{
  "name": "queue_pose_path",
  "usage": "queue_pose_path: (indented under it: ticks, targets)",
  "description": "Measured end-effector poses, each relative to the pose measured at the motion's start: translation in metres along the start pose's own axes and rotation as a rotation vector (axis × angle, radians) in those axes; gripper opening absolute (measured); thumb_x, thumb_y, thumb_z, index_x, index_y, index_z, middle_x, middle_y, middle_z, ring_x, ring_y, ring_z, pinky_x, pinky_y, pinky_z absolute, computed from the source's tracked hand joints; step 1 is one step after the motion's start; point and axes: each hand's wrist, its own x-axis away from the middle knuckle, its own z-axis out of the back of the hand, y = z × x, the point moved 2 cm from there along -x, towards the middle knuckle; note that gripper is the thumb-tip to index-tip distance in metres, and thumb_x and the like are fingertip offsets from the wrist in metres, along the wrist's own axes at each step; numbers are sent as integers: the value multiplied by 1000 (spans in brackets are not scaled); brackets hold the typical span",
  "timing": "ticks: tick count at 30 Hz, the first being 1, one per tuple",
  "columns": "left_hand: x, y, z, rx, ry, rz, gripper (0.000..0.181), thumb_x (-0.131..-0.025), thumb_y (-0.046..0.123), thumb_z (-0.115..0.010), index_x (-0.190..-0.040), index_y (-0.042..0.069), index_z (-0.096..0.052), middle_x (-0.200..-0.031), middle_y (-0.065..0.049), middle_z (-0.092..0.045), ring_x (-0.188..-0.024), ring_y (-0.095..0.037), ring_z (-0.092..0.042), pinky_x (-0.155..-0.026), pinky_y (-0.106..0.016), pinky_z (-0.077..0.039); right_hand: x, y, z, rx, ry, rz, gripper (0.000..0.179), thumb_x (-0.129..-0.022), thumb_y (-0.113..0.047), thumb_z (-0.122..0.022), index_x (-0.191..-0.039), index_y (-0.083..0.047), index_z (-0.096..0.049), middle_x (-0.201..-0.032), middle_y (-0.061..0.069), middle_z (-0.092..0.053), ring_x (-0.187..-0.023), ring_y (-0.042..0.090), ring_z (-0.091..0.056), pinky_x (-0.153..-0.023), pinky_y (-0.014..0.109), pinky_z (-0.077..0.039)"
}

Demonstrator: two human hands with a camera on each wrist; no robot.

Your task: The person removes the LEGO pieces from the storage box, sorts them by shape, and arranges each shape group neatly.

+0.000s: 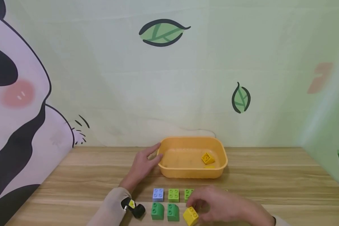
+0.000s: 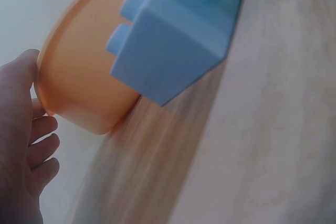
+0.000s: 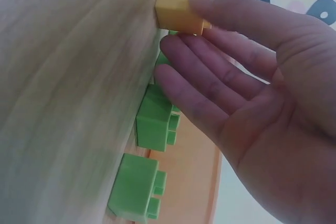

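Note:
My left hand [image 1: 142, 164] holds the left end of an orange plastic bin [image 1: 192, 173], its thumb at the rim. Inside the bin lies a yellow sloped brick [image 1: 207, 158], with another bit of yellow partly hidden by the front wall. My right hand [image 1: 218, 204] pinches a yellow sloped brick [image 1: 190, 216] between thumb and index finger, the other fingers extended in the right wrist view. That brick is tilted, beside two dark green curved bricks [image 1: 157, 211] in the front row. Behind them stand a blue brick [image 1: 158, 195] and light green bricks [image 1: 173, 195], some covered by my right hand.
All of this is on a wood-grain table [image 1: 271, 175]. A pale green backdrop [image 1: 115, 78] with a panda and leaves rises behind the bin. On my left wrist sits a small black camera [image 1: 137, 211]. Green bricks [image 3: 135, 186] stand below my right hand in the right wrist view.

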Motion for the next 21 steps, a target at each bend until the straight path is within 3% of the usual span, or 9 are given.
queue_pose_path:
  ticks: [10,21]
  targets:
    - [0,-1,0,-5,4,11,54,-103,27,-70,-153,10,-58,-155,-8,-55,-146,-32,-49,-121,-53,-37,-3,-3,-4,-27,71,-41,18,-96,-25,-81,-111,-18,-74,-88,-15,-66,-79,3,-60,-74,22,-56]
    - [-1,-2,0,-16,5,-4,54,-103,28,-70,-152,9,-59,-155,-8,-56,-145,-32,-49,-121,-52,-38,-6,-6,-3,117,80,2,16,-99,-12,-76,-113,-20,-76,-104,-22,-67,-92,-2,-60,-87,24,-58]
